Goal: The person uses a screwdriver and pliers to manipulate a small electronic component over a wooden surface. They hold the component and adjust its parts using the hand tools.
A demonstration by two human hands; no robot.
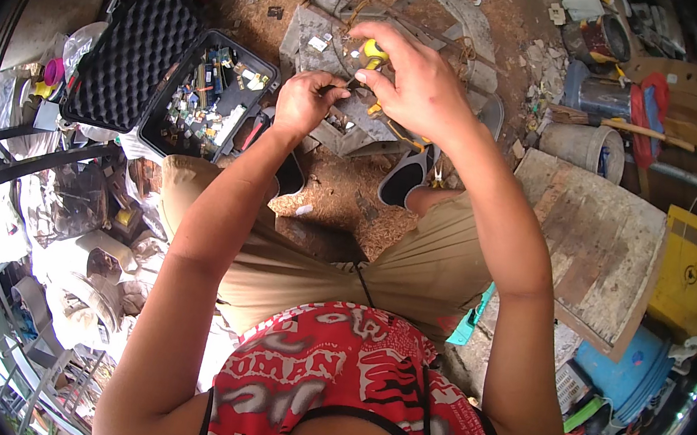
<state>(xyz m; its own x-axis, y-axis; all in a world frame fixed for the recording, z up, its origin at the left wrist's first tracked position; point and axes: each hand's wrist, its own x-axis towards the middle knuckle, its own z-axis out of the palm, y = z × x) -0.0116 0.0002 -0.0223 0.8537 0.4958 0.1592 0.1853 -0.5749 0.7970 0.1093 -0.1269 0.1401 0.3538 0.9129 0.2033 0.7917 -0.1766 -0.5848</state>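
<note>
My right hand point(414, 76) grips a tool with a yellow handle point(373, 52), its fingers curled over it above a grey metal frame part point(439, 6) on the ground. My left hand point(305, 103) is closed around a thin dark metal piece point(338, 88) that points toward the tool; the two hands nearly touch. What lies between the hands is mostly hidden by the fingers. I sit with both knees apart, in khaki shorts point(411, 267), dark shoes on the dirt below the hands.
An open black case point(149, 52) with foam lid, full of small parts, lies at the left. A weathered wooden board point(610, 236), grey bucket point(585, 145), yellow box point(687, 270) and blue tub point(625, 374) stand at the right. Scrap and plastic pile up at the lower left.
</note>
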